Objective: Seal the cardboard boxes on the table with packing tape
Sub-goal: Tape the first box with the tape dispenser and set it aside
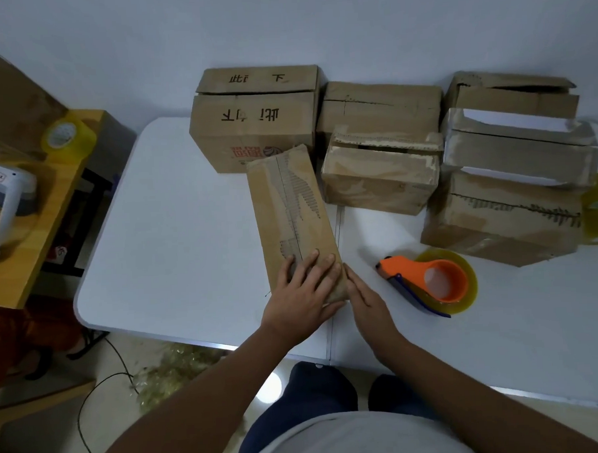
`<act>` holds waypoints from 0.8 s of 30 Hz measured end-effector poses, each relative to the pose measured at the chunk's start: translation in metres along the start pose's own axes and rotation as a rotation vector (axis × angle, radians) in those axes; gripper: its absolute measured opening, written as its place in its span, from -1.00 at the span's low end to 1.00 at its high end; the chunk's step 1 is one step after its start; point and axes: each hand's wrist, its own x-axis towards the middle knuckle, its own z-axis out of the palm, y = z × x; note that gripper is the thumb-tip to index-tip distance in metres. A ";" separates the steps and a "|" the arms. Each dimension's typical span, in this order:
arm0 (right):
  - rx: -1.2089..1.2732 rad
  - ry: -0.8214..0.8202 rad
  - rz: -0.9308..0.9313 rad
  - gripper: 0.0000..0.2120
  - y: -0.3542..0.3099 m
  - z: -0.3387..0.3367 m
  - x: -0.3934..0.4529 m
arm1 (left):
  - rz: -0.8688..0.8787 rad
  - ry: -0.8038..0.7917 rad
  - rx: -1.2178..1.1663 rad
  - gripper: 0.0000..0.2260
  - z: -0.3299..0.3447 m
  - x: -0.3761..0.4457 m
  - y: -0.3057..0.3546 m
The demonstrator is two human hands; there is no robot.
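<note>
I see my left hand (302, 289) flat on the narrow box (292, 216), right hand (365, 297) flat against its side; dispenser (430, 282) idle, rear boxes (381, 174) gaping: sealing barely begun.

I'm seeing matt brown cardboard on the long box (292, 216), its skin torn to rough corrugation; the white table (173, 211) is looking smooth, the orange dispenser (426, 277) glossy plastic, its tape roll (464, 270) shiny yellowish.

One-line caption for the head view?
Both hands press a long brown cardboard box beside an orange tape dispenser.
</note>
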 end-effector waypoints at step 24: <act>-1.132 -0.241 -0.372 -0.66 -0.035 -0.040 0.014 | -0.012 -0.014 -0.209 -0.44 -0.010 0.003 -0.002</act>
